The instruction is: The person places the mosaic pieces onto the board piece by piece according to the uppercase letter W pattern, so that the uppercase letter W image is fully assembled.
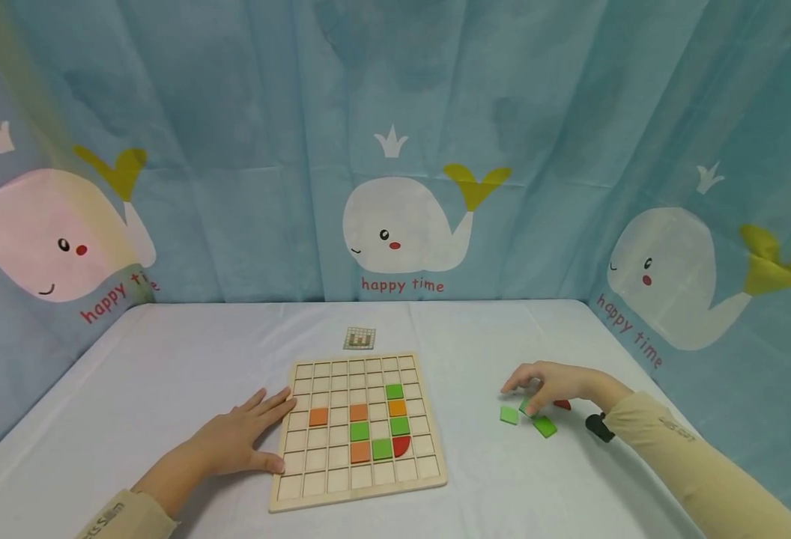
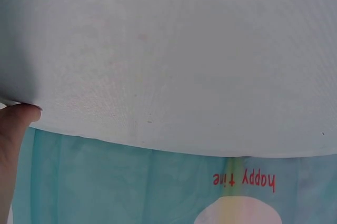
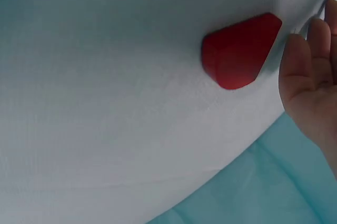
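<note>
A square wooden grid board holds green, orange and red pieces in some of its cells. My left hand rests on the board's left edge, fingers spread; in the left wrist view only part of the hand shows. At the right, my right hand is over loose green tiles, its thumb tip at one green tile. Two other green tiles lie beside it. A red piece is under the palm side, seen also as a red piece near the right hand.
Behind the board lies a small patterned card. A black object is by the right wrist. The white table ends at a blue curtain printed with whales.
</note>
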`<action>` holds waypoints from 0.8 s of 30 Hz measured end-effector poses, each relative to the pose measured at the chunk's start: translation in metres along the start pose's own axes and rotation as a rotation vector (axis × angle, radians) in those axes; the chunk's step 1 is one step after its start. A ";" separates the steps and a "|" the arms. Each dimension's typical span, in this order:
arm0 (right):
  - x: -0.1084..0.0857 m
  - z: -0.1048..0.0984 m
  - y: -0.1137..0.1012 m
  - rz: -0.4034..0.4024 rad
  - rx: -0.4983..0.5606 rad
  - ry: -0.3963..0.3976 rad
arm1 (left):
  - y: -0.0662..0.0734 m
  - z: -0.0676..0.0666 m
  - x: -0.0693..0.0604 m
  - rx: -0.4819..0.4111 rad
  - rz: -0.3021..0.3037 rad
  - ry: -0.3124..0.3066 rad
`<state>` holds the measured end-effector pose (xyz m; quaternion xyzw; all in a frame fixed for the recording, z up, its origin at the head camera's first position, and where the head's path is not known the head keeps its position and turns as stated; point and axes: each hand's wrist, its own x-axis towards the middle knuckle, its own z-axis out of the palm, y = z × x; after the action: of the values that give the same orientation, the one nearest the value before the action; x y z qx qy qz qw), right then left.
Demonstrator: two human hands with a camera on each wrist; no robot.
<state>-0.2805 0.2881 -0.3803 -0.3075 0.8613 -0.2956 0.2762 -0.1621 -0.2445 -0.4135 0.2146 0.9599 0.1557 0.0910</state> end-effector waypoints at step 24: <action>0.001 0.000 0.003 0.041 -0.057 -0.026 | -0.001 0.001 0.001 0.006 -0.008 -0.005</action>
<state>-0.2822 0.2891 -0.3827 -0.3012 0.8719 -0.2612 0.2845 -0.1627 -0.2450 -0.4144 0.2114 0.9610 0.1521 0.0933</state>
